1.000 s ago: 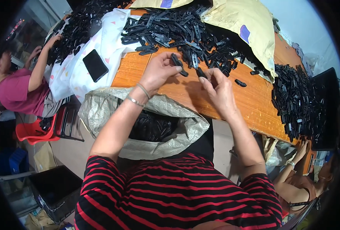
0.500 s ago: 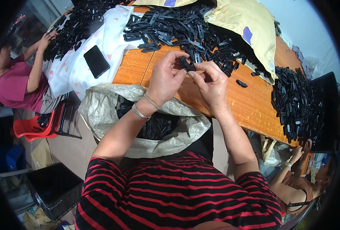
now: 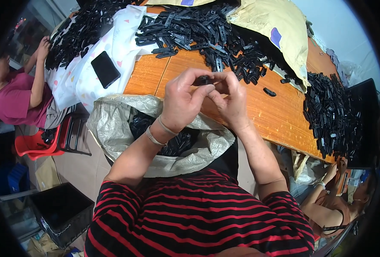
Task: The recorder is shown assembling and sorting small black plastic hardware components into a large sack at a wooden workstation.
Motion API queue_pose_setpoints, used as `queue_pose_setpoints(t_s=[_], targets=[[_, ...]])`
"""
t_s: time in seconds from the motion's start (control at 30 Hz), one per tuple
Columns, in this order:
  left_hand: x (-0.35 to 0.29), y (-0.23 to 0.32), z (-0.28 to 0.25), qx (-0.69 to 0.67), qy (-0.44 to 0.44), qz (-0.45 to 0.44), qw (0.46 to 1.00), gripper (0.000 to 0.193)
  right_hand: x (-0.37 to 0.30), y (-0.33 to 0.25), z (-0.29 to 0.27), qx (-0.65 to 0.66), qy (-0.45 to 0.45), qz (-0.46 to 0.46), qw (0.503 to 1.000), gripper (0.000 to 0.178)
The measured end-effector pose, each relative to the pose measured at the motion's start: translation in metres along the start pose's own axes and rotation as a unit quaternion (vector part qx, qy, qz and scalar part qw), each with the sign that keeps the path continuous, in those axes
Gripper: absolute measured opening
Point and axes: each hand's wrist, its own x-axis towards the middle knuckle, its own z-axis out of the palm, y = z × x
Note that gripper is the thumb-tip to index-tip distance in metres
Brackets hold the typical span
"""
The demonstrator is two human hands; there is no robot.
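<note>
Between the fingertips of my left hand [image 3: 183, 96] and my right hand [image 3: 230, 96] is a small black plastic part [image 3: 205, 80]. Both hands are closed on it in a pinch, and the fingers cover most of it. They are over the near edge of the wooden table [image 3: 258, 113]. Just beyond them lies a heap of long, narrow black plastic parts [image 3: 185, 28], with shorter black pieces [image 3: 248, 70] at its right. Below my left wrist, a whitish woven sack [image 3: 155, 165] gapes wide, with a black plastic bag [image 3: 173, 143] inside.
A phone [image 3: 105, 69] lies on a white patterned sheet [image 3: 80, 85] at left. A yellowish paper sack [image 3: 271, 21] rests behind the heap. Another black heap [image 3: 333, 115] covers the table's right end. Co-workers sit left [image 3: 22, 96] and lower right [image 3: 333, 205]. A black crate [image 3: 61, 214] stands lower left.
My hands have drawn closer together and slightly lower, with fingers now wrapped further over the black part. The left co-worker's hands have shifted up and left.
</note>
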Motion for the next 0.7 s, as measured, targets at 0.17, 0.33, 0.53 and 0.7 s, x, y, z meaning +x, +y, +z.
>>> queue_pose_setpoints(t_s=[0.17, 0.33, 0.53, 0.7], targets=[[-0.009, -0.003, -0.004, -0.128, -0.002, -0.108, 0.986, 0.023, -0.005, 0.007, 0.009, -0.019, -0.032, 0.021, 0.999, 0.031], [-0.017, -0.001, -0.017, -0.233, -0.033, -0.173, 0.956, 0.023, -0.011, -0.003, 0.022, 0.039, -0.012, 0.045, 0.998, 0.029], [-0.020, 0.007, -0.070, -0.081, -0.222, -0.292, 0.927, 0.005, -0.021, -0.014, 0.003, 0.054, -0.225, 0.034, 0.972, 0.026], [-0.005, 0.007, -0.090, 0.110, -0.250, -0.186, 0.944, 0.014, -0.004, 0.032, -0.052, -0.178, -0.070, 0.047, 0.980, 0.016]])
